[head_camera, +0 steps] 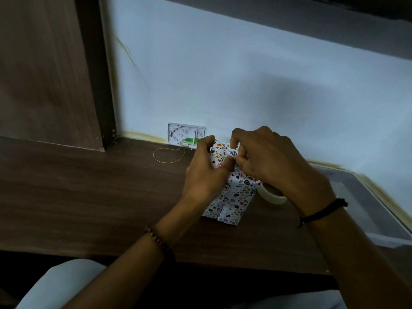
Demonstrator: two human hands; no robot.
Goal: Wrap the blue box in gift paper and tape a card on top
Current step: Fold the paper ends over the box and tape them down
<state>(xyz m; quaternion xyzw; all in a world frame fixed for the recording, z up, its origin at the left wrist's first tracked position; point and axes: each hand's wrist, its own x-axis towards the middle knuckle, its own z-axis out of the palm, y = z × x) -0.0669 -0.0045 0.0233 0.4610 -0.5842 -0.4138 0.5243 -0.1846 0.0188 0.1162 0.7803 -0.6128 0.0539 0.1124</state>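
Note:
White gift paper printed with small coloured shapes lies wrapped round a box on the brown desk; the blue box itself is hidden under the paper. My left hand grips the parcel's left side. My right hand pinches a fold of the paper on top, near the far end. A roll of pale tape lies on the desk just right of the parcel, partly under my right wrist. A white card with a grey pattern and a green patch leans against the wall behind my left hand.
A thin yellow loop of wire lies on the desk left of the card. A clear plastic lidded box sits at the right end by the wall. A wooden panel rises at the left. The desk's front edge is near my knees.

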